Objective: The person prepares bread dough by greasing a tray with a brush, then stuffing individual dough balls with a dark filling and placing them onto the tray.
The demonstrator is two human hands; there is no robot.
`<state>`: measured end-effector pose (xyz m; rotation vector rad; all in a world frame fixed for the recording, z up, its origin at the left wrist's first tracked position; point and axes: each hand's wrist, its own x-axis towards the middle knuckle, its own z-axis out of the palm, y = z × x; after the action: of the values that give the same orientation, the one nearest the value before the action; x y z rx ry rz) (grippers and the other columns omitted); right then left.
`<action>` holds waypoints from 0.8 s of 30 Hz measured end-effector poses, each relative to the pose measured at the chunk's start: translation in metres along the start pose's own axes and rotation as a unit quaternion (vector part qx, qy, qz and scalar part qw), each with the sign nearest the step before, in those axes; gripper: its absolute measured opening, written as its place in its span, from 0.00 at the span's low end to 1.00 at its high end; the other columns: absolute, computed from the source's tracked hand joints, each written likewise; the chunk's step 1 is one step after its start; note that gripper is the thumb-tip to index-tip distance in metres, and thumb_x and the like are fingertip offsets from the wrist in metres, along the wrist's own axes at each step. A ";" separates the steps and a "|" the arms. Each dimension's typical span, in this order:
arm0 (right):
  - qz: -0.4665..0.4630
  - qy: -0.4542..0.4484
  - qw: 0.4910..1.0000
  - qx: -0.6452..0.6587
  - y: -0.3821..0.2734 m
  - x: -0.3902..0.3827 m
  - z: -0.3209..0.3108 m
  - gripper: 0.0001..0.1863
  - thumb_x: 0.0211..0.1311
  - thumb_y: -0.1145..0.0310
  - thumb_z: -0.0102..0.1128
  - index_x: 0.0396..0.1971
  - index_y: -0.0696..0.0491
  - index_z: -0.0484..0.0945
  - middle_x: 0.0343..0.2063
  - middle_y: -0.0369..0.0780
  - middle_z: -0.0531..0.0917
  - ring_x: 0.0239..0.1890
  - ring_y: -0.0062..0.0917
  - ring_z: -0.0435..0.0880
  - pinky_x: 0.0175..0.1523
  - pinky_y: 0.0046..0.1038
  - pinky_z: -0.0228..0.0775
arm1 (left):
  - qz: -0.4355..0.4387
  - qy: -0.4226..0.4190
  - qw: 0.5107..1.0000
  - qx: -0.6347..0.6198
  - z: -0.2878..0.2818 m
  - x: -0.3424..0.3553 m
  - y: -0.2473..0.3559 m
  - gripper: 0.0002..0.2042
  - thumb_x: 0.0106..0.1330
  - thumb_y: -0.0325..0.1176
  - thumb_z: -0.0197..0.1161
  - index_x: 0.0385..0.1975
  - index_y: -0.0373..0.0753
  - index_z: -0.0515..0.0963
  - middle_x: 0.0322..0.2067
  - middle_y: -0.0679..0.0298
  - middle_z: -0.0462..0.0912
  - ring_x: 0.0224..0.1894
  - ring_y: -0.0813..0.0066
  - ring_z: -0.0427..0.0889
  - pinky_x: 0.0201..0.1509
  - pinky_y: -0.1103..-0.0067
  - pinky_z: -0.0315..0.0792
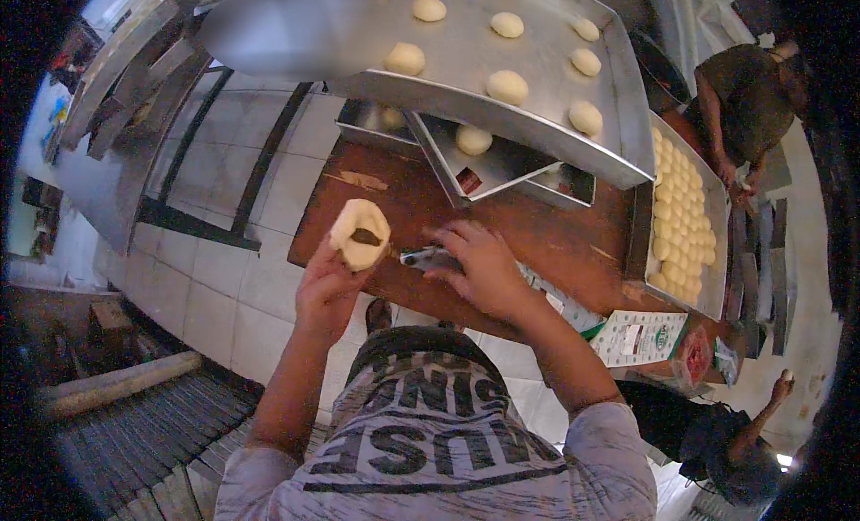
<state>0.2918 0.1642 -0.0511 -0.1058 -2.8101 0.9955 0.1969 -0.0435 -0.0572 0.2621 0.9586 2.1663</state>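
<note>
My left hand (327,288) holds up a flattened round of pale dough (360,221), cupped in the fingers at the table's near left edge. A dark brown filling (365,237) lies in the hollow of the dough. Just to the right, my right hand (484,266) is curled around the front part of a long white and green plastic filling bag (428,258). The bag's narrow end points at the dough, slightly apart from it. Its rear part runs under my right forearm along the table, so some of it is hidden.
The brown wooden table (573,243) carries a large metal tray (546,51) with several spaced dough balls, stacked over smaller metal pans (430,154). At right stands another tray (714,284) packed with dough balls. A printed white-green packet (640,337) lies nearby. Two people (748,95) work at right.
</note>
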 end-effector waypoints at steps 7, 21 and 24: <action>-0.129 0.129 0.982 0.059 -0.046 0.006 -0.034 0.24 0.45 0.61 0.67 0.46 0.50 0.78 0.36 0.40 0.77 0.43 0.34 0.72 0.51 0.34 0.64 | -0.010 -0.070 0.953 0.294 0.048 -0.020 -0.005 0.33 0.59 0.18 0.48 0.65 0.38 0.46 0.61 0.58 0.59 0.62 0.66 0.61 0.65 0.73 0.56; -0.147 0.248 0.949 -0.129 -0.045 -0.042 -0.031 0.20 0.41 0.64 0.65 0.40 0.45 0.80 0.40 0.35 0.74 0.40 0.30 0.71 0.47 0.37 0.60 | -0.135 0.032 0.979 0.152 0.088 0.017 -0.009 0.13 0.71 0.41 0.46 0.40 0.39 0.72 0.37 0.64 0.76 0.41 0.77 0.74 0.44 0.80 0.68; -0.009 0.220 0.971 0.090 -0.041 -0.041 -0.037 0.16 0.45 0.66 0.65 0.38 0.49 0.80 0.39 0.37 0.74 0.42 0.33 0.71 0.48 0.36 0.61 | -0.068 -0.028 0.935 0.348 0.094 0.009 -0.009 0.13 0.71 0.41 0.46 0.39 0.39 0.73 0.36 0.64 0.76 0.40 0.75 0.75 0.43 0.80 0.68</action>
<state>0.3381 0.1498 -0.0022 -0.2460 -2.3072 1.0652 0.2377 0.0193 0.0009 0.5701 1.6346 1.6134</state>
